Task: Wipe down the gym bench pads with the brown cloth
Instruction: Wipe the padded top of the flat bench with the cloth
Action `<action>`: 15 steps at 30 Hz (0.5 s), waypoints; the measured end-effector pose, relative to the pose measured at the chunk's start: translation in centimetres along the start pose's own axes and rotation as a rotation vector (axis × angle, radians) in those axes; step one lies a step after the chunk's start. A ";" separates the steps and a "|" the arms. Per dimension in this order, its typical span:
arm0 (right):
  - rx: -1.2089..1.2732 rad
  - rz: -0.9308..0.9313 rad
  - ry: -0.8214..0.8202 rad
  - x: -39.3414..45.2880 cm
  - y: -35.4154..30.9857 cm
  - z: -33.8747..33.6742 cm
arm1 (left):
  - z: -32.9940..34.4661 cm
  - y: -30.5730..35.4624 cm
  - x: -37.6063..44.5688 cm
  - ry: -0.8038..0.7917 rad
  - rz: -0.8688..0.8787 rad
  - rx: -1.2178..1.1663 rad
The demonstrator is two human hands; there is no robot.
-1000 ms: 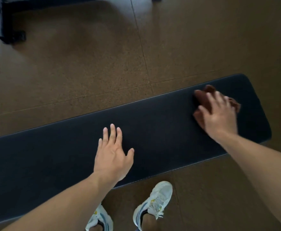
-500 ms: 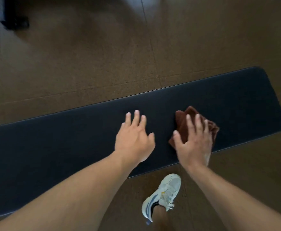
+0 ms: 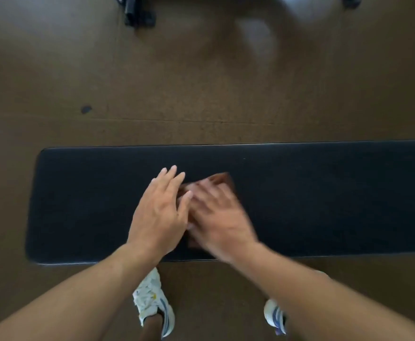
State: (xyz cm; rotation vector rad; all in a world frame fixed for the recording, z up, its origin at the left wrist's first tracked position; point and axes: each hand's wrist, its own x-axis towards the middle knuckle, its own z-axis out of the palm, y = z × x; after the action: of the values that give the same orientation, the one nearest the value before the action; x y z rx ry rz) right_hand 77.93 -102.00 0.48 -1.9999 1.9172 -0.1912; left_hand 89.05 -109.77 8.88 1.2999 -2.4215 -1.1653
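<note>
Black pad [image 3: 324, 205] is lying across the view on a brown floor [image 3: 103, 82], its left end in sight and its right end running out of frame. Left hand [image 3: 161, 212] is resting flat on the pad, fingers straight and together, gripping nothing. Right hand [image 3: 216, 215] is blurred, lying just beside the left and touching it, palm down on the cloth [image 3: 222, 179] with fingers spread, pressing rather than pinching. Cloth is sitting mid-pad, mostly hidden, only its far corner showing. Two white shoes [image 3: 152, 301] are standing on the floor at the near edge. Dark equipment base [image 3: 137, 13] is sitting at top.
</note>
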 end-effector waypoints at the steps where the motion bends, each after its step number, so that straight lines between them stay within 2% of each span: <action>1: -0.058 0.144 0.044 -0.2 2.5 0.5 | -0.3 -2.1 -0.5 0.021 -0.059 0.059; 2: -0.048 0.352 0.058 -0.4 4.5 -0.2 | -0.3 -4.2 -1.4 0.024 -0.159 0.104; 3: -0.059 0.580 0.138 -0.5 7.8 -1.2 | -0.1 -6.8 -2.6 0.016 -0.216 0.140; 5: -0.040 0.958 0.198 -0.3 12.0 -3.1 | 0.6 -9.4 -4.4 -0.017 -0.192 0.141; 7: 0.037 1.170 0.233 1.2 11.7 -3.1 | 0.5 -9.3 -5.2 -0.018 -0.135 0.109; 8: 0.059 1.214 0.256 2.5 10.4 -2.7 | 0.3 -9.5 -5.7 -0.021 -0.113 0.092; 10: 0.059 1.168 0.291 5.8 6.8 -1.9 | -0.9 -10.7 -6.9 -0.008 -0.125 0.053; 11: 0.032 1.068 0.287 7.5 4.3 -1.2 | -1.7 -11.6 -7.5 0.006 -0.137 0.044; 13: 0.001 0.840 0.218 10.3 -1.8 0.7 | -3.0 -13.5 -8.4 0.008 -0.154 0.051; 15: 0.027 0.508 0.077 12.3 -8.4 2.9 | -4.4 -15.3 -8.9 0.029 -0.170 0.089</action>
State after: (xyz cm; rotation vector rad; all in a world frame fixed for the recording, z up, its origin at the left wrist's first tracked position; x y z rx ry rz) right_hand 87.66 -113.56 -1.15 -1.4421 2.3802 -0.1584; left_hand 106.35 -110.30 3.13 1.5651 -2.4071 -1.0802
